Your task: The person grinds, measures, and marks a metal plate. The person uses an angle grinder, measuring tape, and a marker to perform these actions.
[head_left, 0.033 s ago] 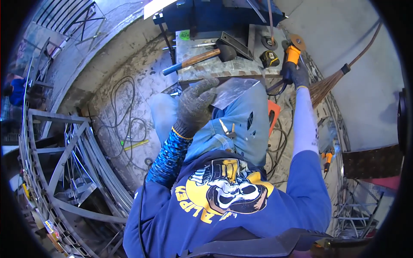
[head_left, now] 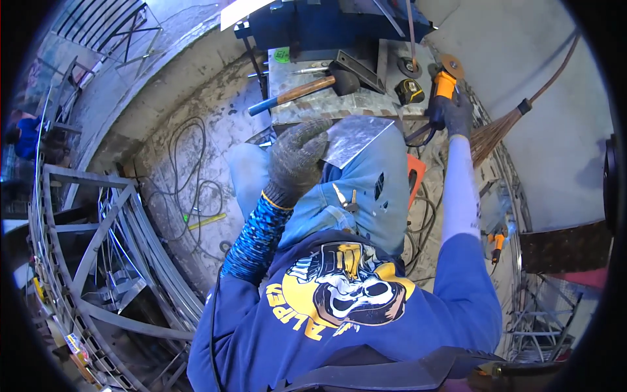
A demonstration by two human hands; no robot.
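Observation:
My gloved left hand [head_left: 299,153] is closed on the edge of a thin flat metal sheet [head_left: 358,138], which it holds over my thighs just in front of the bench. To the right, my gloved right hand [head_left: 458,117] grips an orange and black angle grinder [head_left: 445,86]. The grinder points away from me, its tan disc [head_left: 452,65] uppermost at the bench's right end. The sheet and grinder are apart. Beyond the sheet, a hammer [head_left: 304,93] with a blue-tipped wooden handle lies on the worn bench [head_left: 287,116]. A yellow-black tape measure [head_left: 410,91] sits left of the grinder.
A spare disc [head_left: 409,67] and a metal angle piece [head_left: 359,70] lie on the bench. A stick broom [head_left: 499,129] leans at right. Cables [head_left: 199,163] coil on the floor at left, near metal frames [head_left: 98,242]. An orange-red object [head_left: 416,173] lies beside my right leg.

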